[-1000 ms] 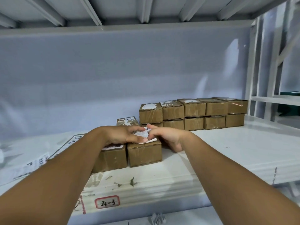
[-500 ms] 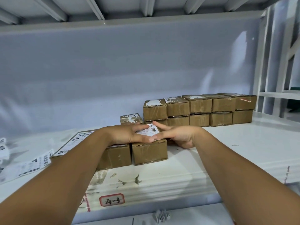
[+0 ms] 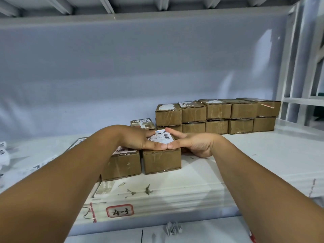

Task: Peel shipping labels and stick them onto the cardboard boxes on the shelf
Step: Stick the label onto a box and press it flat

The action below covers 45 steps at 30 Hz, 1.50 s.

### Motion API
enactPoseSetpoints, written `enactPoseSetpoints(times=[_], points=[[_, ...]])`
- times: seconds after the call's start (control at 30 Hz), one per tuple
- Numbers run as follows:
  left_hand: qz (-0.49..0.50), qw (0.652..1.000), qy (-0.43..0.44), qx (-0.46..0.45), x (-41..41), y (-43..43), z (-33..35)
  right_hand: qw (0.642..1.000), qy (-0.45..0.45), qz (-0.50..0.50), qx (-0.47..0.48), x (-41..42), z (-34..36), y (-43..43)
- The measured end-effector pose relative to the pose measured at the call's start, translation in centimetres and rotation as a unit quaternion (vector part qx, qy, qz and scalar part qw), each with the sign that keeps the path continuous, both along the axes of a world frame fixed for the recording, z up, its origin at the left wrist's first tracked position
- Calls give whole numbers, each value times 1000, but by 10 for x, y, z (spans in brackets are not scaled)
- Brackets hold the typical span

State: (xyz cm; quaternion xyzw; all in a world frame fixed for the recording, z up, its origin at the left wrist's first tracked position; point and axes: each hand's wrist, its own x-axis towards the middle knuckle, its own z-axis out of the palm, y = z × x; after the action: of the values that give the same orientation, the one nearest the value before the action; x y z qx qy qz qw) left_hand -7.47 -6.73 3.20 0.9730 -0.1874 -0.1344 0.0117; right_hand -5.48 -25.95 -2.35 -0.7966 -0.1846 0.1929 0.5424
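At the far left edge we see white printed label strips (image 3: 3,152), cut off by the frame. The left hand (image 3: 138,138) lies flat with straight fingers, pressing a white barcoded shipping label (image 3: 162,136) onto a small brown cardboard box (image 3: 162,161) near the front of the white shelf (image 3: 263,155). Its forearm hides part of the neighbouring brown box (image 3: 122,164). The right hand (image 3: 194,143), fingers straight too, meets it thumb tip to thumb tip at the label's near edge. We cannot read the label's print. Further right, at the back, a row of brown boxes (image 3: 219,116) stands stacked two high.
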Motion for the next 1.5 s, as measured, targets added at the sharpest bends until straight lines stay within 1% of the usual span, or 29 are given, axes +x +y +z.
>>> enactPoseSetpoints(times=[0.17,0.2,0.23,0.27,0.3,0.33,0.4,0.43,0.47,0.53,0.63,0.67,0.83,1.0,1.07,1.13,1.23,1.33,1.4,1.43,1.5], points=[[-5,999,-13,32,-7,-6,7,1000,-6,4,10,-1,-1,-1],[-9,999,-25,45,-8,-4,6,1000,-5,3,18,-2,-1,0],[-19,997,-51,57,-7,-2,4,1000,-9,-2,25,-4,-2,0],[-28,995,-88,49,-7,2,2,999,-16,-7,33,-6,-2,1],[-39,991,-129,10,-8,7,-2,999,-23,-11,40,-7,-2,2],[-44,983,-165,-65,-11,13,-5,998,-28,-14,46,-9,-3,3],[-20,949,-202,-243,-19,32,-10,998,-43,-13,39,-9,-4,5],[3,931,-207,-301,-25,44,-12,998,-53,-10,26,-8,-5,6],[23,921,-216,-322,-31,58,-16,998,-64,-8,14,-8,-6,8],[61,918,-252,-299,-45,84,-25,996,-84,-10,1,-4,-7,12],[90,925,-332,-159,-55,106,-44,992,-120,-33,-26,-1,-10,16],[89,923,-350,-133,-55,109,-49,989,-133,-47,-37,-2,-10,18],[73,903,-405,-122,-53,120,-64,974,-203,-81,-53,-10,-8,26],[18,856,-509,-87,-52,121,-78,964,-241,-90,-63,-16,-6,36],[7,845,-528,-80,-47,122,-79,961,-250,-90,-80,-16,-5,40],[-7,837,-542,-66,-44,124,-81,944,-285,-117,-117,-14,-1,45],[3,829,-556,-64,-44,124,-80,897,-369,-173,-174,-11,14,57],[12,823,-564,-74,-44,124,-81,865,-404,-216,-207,4,34,83],[9,818,-570,-79,-44,124,-82,850,-391,-213,-281,20,46,102],[8,817,-571,-82,-44,124,-82,845,-370,-199,-331,27,50,112],[3,817,-570,-91,-42,126,-83,825,-336,-165,-424,35,56,129]])
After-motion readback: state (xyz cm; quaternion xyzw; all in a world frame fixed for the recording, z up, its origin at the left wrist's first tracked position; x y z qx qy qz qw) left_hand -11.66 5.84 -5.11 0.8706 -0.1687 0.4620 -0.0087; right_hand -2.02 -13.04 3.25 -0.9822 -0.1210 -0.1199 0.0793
